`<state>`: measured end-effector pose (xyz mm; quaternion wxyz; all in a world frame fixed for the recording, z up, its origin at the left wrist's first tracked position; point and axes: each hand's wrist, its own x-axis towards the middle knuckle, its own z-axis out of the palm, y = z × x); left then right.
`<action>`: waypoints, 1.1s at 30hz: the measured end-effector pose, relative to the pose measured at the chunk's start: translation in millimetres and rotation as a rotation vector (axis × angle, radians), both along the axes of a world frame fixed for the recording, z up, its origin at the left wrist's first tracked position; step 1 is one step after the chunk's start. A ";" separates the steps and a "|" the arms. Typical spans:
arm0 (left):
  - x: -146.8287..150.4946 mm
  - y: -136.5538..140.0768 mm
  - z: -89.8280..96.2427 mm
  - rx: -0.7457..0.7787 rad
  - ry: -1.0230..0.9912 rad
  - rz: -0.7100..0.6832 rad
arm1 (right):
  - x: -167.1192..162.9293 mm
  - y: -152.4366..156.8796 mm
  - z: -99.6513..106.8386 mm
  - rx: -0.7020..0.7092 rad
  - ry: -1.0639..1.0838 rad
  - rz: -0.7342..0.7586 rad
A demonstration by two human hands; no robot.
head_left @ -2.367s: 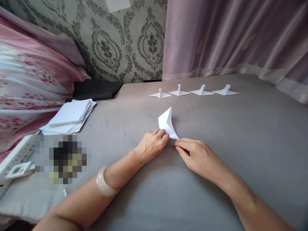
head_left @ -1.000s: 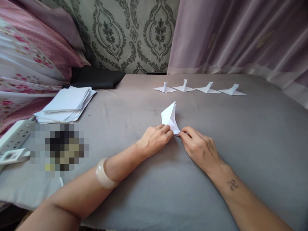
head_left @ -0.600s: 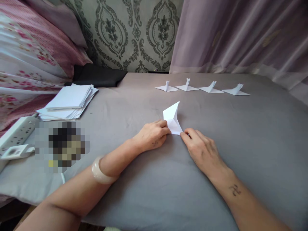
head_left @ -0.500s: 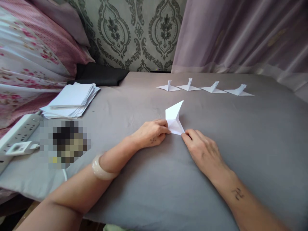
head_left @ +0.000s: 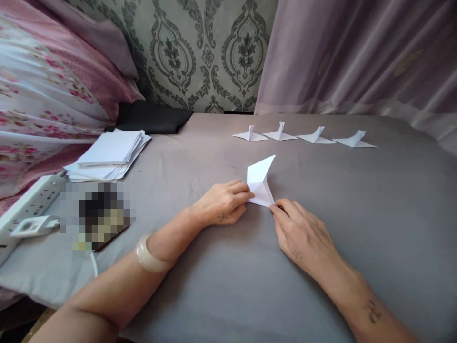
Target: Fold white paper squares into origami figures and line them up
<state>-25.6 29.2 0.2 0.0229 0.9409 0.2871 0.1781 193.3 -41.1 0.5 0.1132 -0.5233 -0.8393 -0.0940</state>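
A partly folded sheet of white paper (head_left: 260, 183) lies on the grey cloth, its upper flap raised and pointing up to the right. Its lower left edge is pinched by my left hand (head_left: 228, 201), whose fingers are closed. My right hand (head_left: 300, 228) has its thumb and forefinger pressed on the lower right corner. Behind the paper stand several folded paper figures in a row, among them one at the left end (head_left: 251, 135) and one at the right end (head_left: 356, 140), each with an upright pleated part.
A stack of white paper (head_left: 110, 152) lies at the left, near a black folded item (head_left: 153, 117). A power strip (head_left: 30, 209) with a white plug (head_left: 34, 226) and a blurred-out object (head_left: 103, 216) sit in front of it. Curtains and a patterned wall (head_left: 210, 47) stand behind.
The view has tilted slightly, so everything sits a little lower. My right wrist has turned a little and shifted slightly down; both hands keep their hold on the paper.
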 end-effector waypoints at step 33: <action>39.2 -32.9 13.6 -0.180 0.290 0.357 | -0.1 -1.1 3.0 -0.165 0.266 -0.270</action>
